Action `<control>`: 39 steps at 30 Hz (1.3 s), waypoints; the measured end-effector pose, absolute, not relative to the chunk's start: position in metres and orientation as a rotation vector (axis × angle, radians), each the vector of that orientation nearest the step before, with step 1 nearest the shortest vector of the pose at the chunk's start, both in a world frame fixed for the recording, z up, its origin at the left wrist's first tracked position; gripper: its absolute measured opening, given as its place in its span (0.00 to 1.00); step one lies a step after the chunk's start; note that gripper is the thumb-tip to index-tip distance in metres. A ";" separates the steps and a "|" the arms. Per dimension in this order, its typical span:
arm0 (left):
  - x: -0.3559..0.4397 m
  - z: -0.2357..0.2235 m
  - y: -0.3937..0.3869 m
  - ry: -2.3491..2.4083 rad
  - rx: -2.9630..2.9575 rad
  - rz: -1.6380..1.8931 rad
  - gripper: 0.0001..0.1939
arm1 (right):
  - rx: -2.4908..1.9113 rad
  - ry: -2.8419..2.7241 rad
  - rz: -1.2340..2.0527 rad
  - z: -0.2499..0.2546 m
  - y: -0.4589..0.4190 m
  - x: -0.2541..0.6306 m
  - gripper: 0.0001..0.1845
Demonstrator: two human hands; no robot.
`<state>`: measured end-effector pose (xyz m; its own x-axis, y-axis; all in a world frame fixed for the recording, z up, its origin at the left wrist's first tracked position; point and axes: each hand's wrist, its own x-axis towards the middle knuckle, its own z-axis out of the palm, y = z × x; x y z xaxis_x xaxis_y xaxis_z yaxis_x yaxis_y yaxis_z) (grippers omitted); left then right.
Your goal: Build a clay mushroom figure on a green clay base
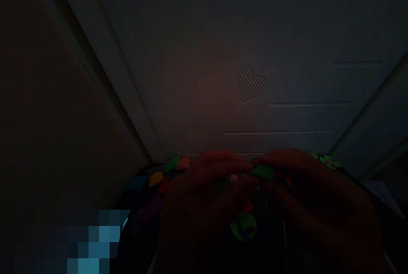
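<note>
Surface (pixel 57 108), brownish and plain, fills the far left. Pixelated patch (pixel 95 244) below it, bluish blocks, content can't be told. Next, a cluster of coloured bits on a dark base: blue piece (pixel 135 183), purple piece (pixel 151 208), yellow piece (pixel 156 178), red piece (pixel 163 185), green scrap (pixel 172 163) and orange piece (pixel 184 163), close together, some partly overlapped.

Left hand (pixel 197 191) comes next, fingers curved, thumb below them, tips almost meeting at the near end of the green piece; too dark to tell whether it actually grips. Small heart (pixel 199 138), ridged, sits just above that hand on the pale panel (pixel 204 23) behind everything. Pink bit (pixel 233 178) shows between left fingers and thumb. Below the fingertips: green disc (pixel 244 228) with blue and red markings, red bit (pixel 247 206) at its upper edge. Larger heart (pixel 250 84) higher on the panel (same stripes).

Green piece (pixel 264 172) is between the two hands' fingertips, above the disc. Right hand (pixel 318 193) pinches it, fingers on top, thumb underneath, gap nearly closed. Green flower (pixel 330 162) lies just beyond that hand, far right of the bits.
</note>
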<state>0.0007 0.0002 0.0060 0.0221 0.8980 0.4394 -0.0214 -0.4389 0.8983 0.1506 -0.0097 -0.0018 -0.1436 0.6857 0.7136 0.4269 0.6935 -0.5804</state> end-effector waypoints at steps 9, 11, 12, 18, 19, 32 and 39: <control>0.002 0.007 0.000 0.968 1.536 1.525 0.05 | -0.889 -1.673 0.481 -0.002 -0.009 0.151 0.15; 0.001 0.006 -0.001 0.957 1.538 1.570 0.07 | -0.844 -1.599 0.614 -0.001 -0.008 0.151 0.14; 0.001 0.005 -0.001 0.946 1.551 1.579 0.07 | -0.812 -1.561 0.673 -0.001 -0.008 0.152 0.14; -0.004 0.002 -0.002 1.015 1.828 1.493 0.15 | -0.776 -1.503 0.771 0.004 -0.008 0.151 0.14; -0.005 0.002 -0.002 1.011 1.837 1.494 0.15 | -0.778 -1.515 0.780 0.004 -0.008 0.151 0.14; -0.004 0.006 0.000 0.981 1.871 1.463 0.09 | -0.781 -1.565 0.833 0.002 -0.010 0.151 0.14; -0.003 0.008 -0.003 1.017 1.858 1.459 0.10 | -0.754 -1.583 0.884 0.003 -0.007 0.152 0.16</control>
